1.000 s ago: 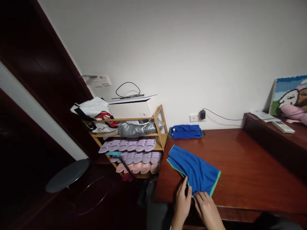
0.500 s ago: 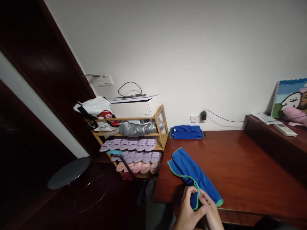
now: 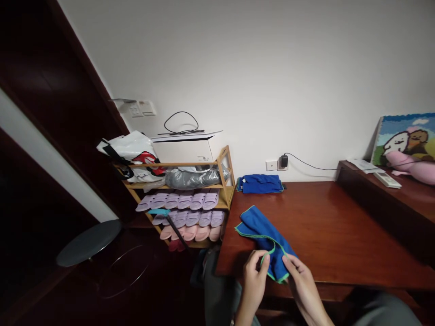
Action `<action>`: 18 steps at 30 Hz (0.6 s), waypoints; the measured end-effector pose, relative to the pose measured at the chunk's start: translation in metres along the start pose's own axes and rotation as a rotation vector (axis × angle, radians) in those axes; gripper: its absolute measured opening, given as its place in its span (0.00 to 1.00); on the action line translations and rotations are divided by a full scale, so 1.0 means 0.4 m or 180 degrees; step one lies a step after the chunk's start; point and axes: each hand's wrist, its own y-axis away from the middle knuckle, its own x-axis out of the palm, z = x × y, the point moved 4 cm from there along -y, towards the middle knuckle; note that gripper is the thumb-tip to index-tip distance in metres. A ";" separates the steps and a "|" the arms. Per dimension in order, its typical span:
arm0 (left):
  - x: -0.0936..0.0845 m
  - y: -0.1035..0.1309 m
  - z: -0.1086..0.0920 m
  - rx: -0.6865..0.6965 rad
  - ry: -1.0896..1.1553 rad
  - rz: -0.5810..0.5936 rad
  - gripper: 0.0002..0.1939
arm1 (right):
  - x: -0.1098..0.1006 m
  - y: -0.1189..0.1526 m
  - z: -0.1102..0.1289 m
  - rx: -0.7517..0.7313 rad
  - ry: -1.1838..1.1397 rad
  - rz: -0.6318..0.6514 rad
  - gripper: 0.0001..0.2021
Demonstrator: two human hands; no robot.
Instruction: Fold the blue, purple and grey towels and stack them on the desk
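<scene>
A blue cloth (image 3: 267, 227) with green edging lies partly on the brown desk (image 3: 326, 226), its near end lifted at the desk's front edge. My left hand (image 3: 254, 274) pinches the green edge on the left side of that end. On the right side, my right hand (image 3: 301, 278) grips the cloth between thumb and fingers. Between the two hands the near end is spread apart, with a green-edged corner hanging down. Farther back by the wall rests a folded blue cloth (image 3: 261, 184), touched by neither hand.
A wooden rack (image 3: 224, 188) with several slippers (image 3: 185, 199), a white box (image 3: 183, 150) and a plastic bag (image 3: 136, 149) stands left of the desk. A round stool (image 3: 89, 242) is at lower left. A remote (image 3: 387, 179) and a pink plush toy (image 3: 413, 167) lie on the raised ledge at right.
My hands were close together at the cloth's near end and are now apart, spreading that end between them. The view has shifted slightly.
</scene>
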 end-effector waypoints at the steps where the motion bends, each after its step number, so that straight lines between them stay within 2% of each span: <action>1: -0.010 -0.005 -0.002 -0.0047 0.0086 -0.0052 0.25 | -0.003 -0.001 0.020 -0.0080 0.0097 0.0011 0.25; 3: -0.041 -0.024 -0.010 -0.0141 0.0307 -0.0192 0.25 | -0.020 -0.008 0.070 -0.0266 0.0333 -0.0074 0.25; 6: -0.117 -0.073 -0.036 -0.0116 0.0624 -0.0585 0.22 | -0.068 -0.028 0.173 -0.0534 0.0552 -0.0410 0.27; 10: -0.229 -0.172 -0.081 -0.0101 0.1365 -0.1149 0.14 | -0.144 -0.059 0.348 -0.0871 0.0427 -0.0765 0.30; 14: -0.313 -0.286 -0.118 -0.0136 0.2271 -0.1397 0.02 | -0.235 -0.072 0.532 -0.1046 0.0155 -0.1069 0.30; 18: -0.385 -0.368 -0.146 -0.0232 0.2911 -0.1532 0.08 | -0.340 -0.052 0.692 -0.1384 -0.0081 -0.1350 0.23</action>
